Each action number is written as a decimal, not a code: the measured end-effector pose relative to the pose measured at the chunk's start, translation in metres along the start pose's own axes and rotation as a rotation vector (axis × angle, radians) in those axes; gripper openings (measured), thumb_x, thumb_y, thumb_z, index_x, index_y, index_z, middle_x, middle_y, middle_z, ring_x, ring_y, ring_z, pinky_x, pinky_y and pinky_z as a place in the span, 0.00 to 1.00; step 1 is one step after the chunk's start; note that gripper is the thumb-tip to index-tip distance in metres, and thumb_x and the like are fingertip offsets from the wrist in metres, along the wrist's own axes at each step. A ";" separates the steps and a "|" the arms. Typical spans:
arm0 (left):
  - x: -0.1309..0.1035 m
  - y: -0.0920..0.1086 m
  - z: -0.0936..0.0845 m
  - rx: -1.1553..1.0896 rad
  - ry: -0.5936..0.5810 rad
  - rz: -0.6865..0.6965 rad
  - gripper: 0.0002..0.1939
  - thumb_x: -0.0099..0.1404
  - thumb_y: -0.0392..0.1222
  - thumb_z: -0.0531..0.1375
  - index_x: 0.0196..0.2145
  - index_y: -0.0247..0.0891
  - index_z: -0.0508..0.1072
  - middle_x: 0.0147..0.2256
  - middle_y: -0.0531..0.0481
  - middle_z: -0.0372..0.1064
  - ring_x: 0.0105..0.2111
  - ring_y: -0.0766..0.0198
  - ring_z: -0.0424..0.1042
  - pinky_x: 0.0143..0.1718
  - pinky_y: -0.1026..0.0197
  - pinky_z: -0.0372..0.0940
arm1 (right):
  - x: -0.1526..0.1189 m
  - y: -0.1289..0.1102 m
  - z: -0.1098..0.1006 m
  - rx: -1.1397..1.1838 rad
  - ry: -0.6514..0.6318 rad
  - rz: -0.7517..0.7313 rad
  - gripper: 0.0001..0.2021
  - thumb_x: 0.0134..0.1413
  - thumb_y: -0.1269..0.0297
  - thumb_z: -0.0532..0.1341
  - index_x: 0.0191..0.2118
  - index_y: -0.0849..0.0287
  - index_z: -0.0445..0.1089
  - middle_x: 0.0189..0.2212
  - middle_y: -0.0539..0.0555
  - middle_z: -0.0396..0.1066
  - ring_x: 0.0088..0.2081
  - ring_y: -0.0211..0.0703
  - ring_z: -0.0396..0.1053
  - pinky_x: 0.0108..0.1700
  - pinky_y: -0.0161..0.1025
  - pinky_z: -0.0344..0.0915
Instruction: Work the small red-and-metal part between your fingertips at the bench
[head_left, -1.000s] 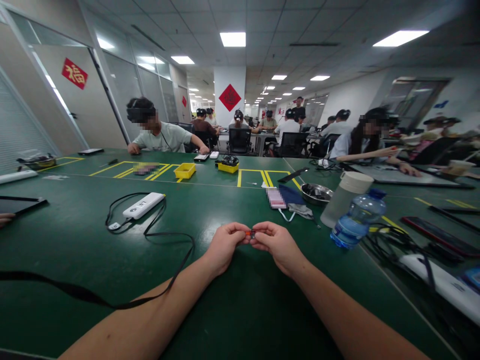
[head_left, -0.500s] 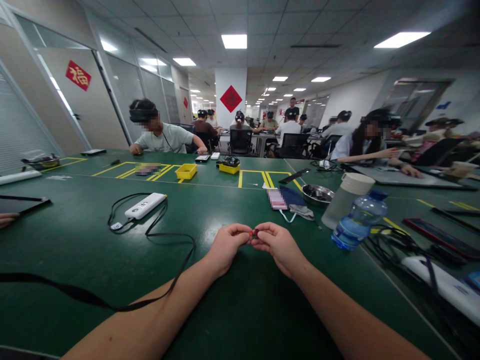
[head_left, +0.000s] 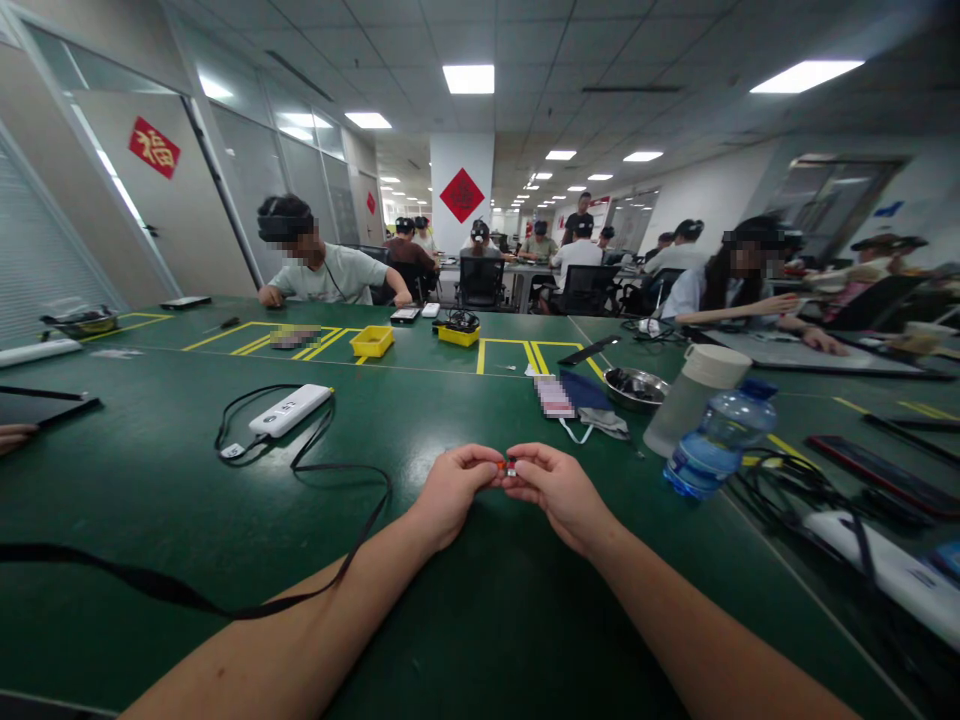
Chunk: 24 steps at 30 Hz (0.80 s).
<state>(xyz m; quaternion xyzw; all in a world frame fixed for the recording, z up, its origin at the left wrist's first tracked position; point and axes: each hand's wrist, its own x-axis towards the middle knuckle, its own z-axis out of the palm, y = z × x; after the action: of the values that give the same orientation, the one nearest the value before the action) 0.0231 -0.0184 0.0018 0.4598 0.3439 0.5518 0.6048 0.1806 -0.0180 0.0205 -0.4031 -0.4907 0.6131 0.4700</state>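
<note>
My left hand (head_left: 459,490) and my right hand (head_left: 553,492) meet just above the green table (head_left: 225,540), at the middle of the view. Between the fingertips is a tiny red-orange and dark object (head_left: 506,467), too small to make out in detail. Thumb and fingers of each hand are pinched on it, the left from its left side and the right from its right side. A black cord (head_left: 187,600) passes over my left forearm and joins the loops around a white device (head_left: 292,410).
On the right stand a blue-labelled bottle (head_left: 720,440) and a pale tumbler (head_left: 694,400), near a metal bowl (head_left: 636,388). Farther off are yellow trays (head_left: 373,342) and a cloth pouch (head_left: 589,400). A person sits across on the left, another on the right. Cables lie at the right.
The small object between my fingertips has shifted slightly, and a light spot now shows on it. Both hands keep nearly the same place and pinch.
</note>
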 end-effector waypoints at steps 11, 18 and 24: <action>-0.001 0.003 0.000 0.048 0.009 0.041 0.08 0.51 0.36 0.62 0.32 0.34 0.73 0.29 0.48 0.71 0.29 0.66 0.69 0.36 0.61 0.63 | 0.002 0.003 -0.002 0.008 0.021 -0.006 0.12 0.46 0.64 0.62 0.39 0.61 0.69 0.32 0.55 0.72 0.32 0.41 0.73 0.39 0.42 0.69; 0.000 0.003 0.000 0.001 -0.020 0.018 0.09 0.53 0.36 0.60 0.34 0.32 0.73 0.34 0.43 0.73 0.31 0.65 0.70 0.38 0.60 0.64 | 0.001 0.000 0.000 0.041 0.017 0.011 0.11 0.46 0.67 0.61 0.38 0.62 0.68 0.32 0.56 0.73 0.33 0.42 0.73 0.41 0.43 0.69; 0.001 -0.001 -0.001 0.015 -0.010 0.018 0.09 0.52 0.35 0.60 0.34 0.32 0.74 0.33 0.44 0.73 0.30 0.65 0.70 0.37 0.61 0.64 | 0.000 0.000 0.000 -0.001 0.022 0.000 0.12 0.45 0.66 0.63 0.39 0.62 0.68 0.32 0.55 0.73 0.32 0.41 0.73 0.39 0.41 0.70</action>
<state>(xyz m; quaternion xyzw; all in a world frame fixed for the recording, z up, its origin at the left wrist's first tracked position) 0.0224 -0.0176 0.0008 0.4704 0.3407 0.5523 0.5980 0.1805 -0.0176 0.0207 -0.4100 -0.4860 0.6082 0.4752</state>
